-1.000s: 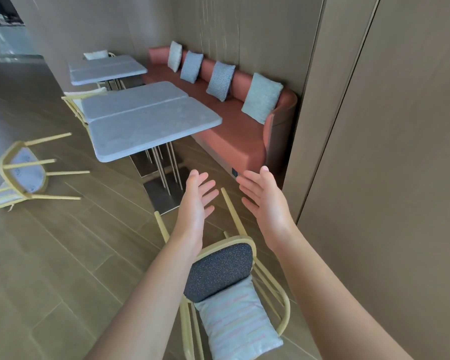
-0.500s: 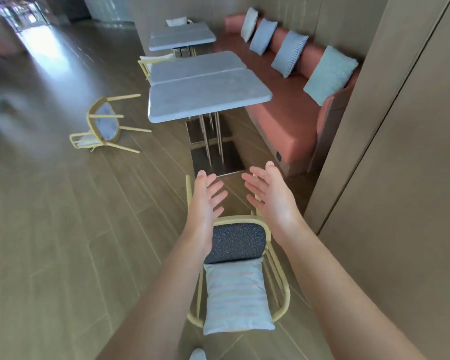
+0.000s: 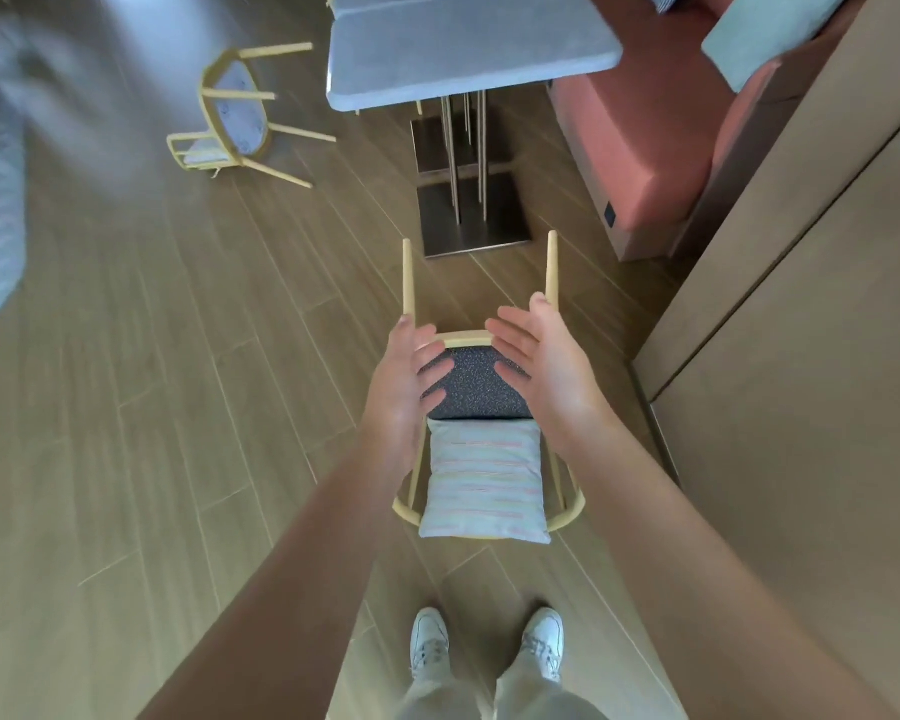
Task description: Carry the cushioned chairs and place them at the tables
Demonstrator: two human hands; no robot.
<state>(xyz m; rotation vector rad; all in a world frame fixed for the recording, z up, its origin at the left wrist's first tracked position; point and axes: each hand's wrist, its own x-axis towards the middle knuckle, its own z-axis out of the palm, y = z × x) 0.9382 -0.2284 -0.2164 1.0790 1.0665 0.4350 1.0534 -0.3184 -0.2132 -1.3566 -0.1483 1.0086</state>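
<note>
Cushioned chair [image 3: 476, 387], with a yellow frame and a dark speckled seat, lay tipped on its back on the wooden floor [image 3: 178, 407] just in front of the person's white shoes [image 3: 430, 641]. Two of its legs pointed up toward the table base [image 3: 471, 215]. A pale striped pillow [image 3: 484, 485] rested against the backrest, inside the curved yellow rail.

Both arms reached out over it. The left hand [image 3: 404, 376] hovered at the left side of the seat and the right hand [image 3: 541, 361] at the right side, palms facing each other, fingers straight and spread, gripping nothing; whether either touched the frame could not be told.

Beyond the chair's legs stood a grey-topped table [image 3: 463, 44] on thin metal rods, its dark base plate near the leg tips. A red bench sofa [image 3: 645, 137] ran along the right of the table, with a light blue cushion [image 3: 765, 33] on it. A beige panelled wall [image 3: 801, 356] closed in the chair's right side. Well apart to the upper left, a second yellow chair [image 3: 240, 116] lay toppled on its side on the floor. The left edge was blurred.
</note>
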